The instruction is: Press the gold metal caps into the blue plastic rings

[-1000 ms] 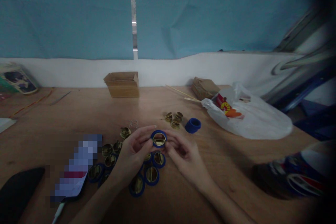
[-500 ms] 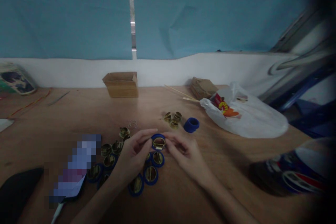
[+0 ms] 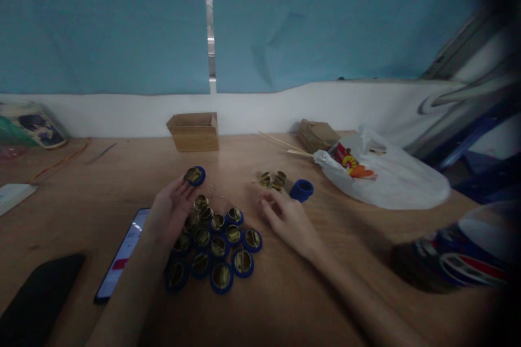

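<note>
Black flat object (image 3: 43,295), one: on the table (image 3: 285,309), well to the left of the left fingers and nearer us.

Phone (image 3: 126,255), one, screen lit: left of the left fingers and nearer us, partly behind the forearm.

Left hand (image 3: 169,209), palm partly turned up: we find its fingers gripping a brass piece in a blue rim (image 3: 195,175) at their tips, raised above the table.

Cardboard box (image 3: 193,134), one, open-topped: beyond the left fingers, by the wall.

Brass pieces (image 3: 220,246), over a dozen, most in blue rims: grouped between the two hands, nearer us than the left fingertips.

Right hand (image 3: 285,217), fingers loosely bent: we cannot tell whether their tips meet or pinch anything.

Bare brass clips (image 3: 280,178), a small group: just beyond the right fingers, one partly hidden by them.

Blue rings (image 3: 302,191), seemingly stacked: just right of the right fingers, slightly farther off.

White plastic bag (image 3: 407,184), one: well right of the right fingers.

Bottle (image 3: 459,260), one, blue-labelled, lying tilted: rightmost, farther from those fingers and nearer us.
</note>
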Tool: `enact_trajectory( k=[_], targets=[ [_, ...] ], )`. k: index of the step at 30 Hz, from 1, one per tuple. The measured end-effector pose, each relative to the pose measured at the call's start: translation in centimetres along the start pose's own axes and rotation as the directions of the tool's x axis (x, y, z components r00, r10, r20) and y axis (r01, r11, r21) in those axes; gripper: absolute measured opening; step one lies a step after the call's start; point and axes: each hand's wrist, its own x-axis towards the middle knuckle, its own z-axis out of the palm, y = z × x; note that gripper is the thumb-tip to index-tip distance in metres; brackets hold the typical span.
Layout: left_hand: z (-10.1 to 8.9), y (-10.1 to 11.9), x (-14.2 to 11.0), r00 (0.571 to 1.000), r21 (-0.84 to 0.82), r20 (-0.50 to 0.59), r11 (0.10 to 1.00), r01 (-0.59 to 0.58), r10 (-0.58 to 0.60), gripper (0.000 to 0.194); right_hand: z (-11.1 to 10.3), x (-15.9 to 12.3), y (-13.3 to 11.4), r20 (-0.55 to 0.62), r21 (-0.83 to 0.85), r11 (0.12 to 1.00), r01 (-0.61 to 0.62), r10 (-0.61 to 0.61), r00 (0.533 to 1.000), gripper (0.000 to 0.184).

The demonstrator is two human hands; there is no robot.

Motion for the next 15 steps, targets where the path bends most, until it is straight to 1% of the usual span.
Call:
enact_trajectory(
  k=[2, 5, 7, 9, 10, 12, 14, 15],
  targets=[
    [0.0, 0.3, 0.1, 0.999, -0.022, 0.01, 0.999, 0.033, -0.032, 0.028, 0.2, 1.1, -0.1, 0.061, -0.063, 0.998, 0.028, -0.024, 0.998, 0.014],
    [0.1, 0.0, 0.1, 0.997, -0.042, 0.028, 0.996, 0.074, -0.072, 0.027, 0.9, 3.4, -0.4, 0.156, -0.055, 0.997, 0.052, -0.043, 0.987, 0.01],
    [0.2, -0.4, 0.2, 0.995, -0.046, 0.038, 0.994, 0.099, -0.097, 0.028, 1.9, 5.5, -0.3, 0.256, -0.01, 0.998, 0.062, -0.058, 0.965, 0.008],
    [0.2, -0.9, 0.4, 0.994, -0.049, 0.045, 0.993, 0.104, -0.102, 0.027, 3.1, 7.6, -0.1, 0.36, 0.054, 0.997, 0.063, -0.078, 0.93, 0.006],
    [0.2, -1.0, 0.5, 0.994, -0.052, 0.045, 0.994, 0.098, -0.096, 0.025, 3.7, 8.6, 0.0, 0.403, 0.083, 0.995, 0.058, -0.087, 0.911, 0.007],
    [0.1, -1.3, 0.7, 0.996, -0.061, 0.038, 0.995, 0.079, -0.077, 0.025, 5.0, 10.4, 0.3, 0.453, 0.127, 0.991, 0.048, -0.101, 0.886, 0.015],
    [0.0, -1.4, 1.0, 0.998, -0.075, 0.03, 0.995, 0.058, -0.056, 0.027, 6.2, 11.8, 0.5, 0.48, 0.152, 0.987, 0.046, -0.115, 0.87, 0.024],
    [-0.1, -1.4, 1.1, 0.998, -0.083, 0.03, 0.995, 0.052, -0.05, 0.03, 6.7, 12.3, 0.6, 0.486, 0.159, 0.986, 0.049, -0.121, 0.865, 0.025]
  ],
)
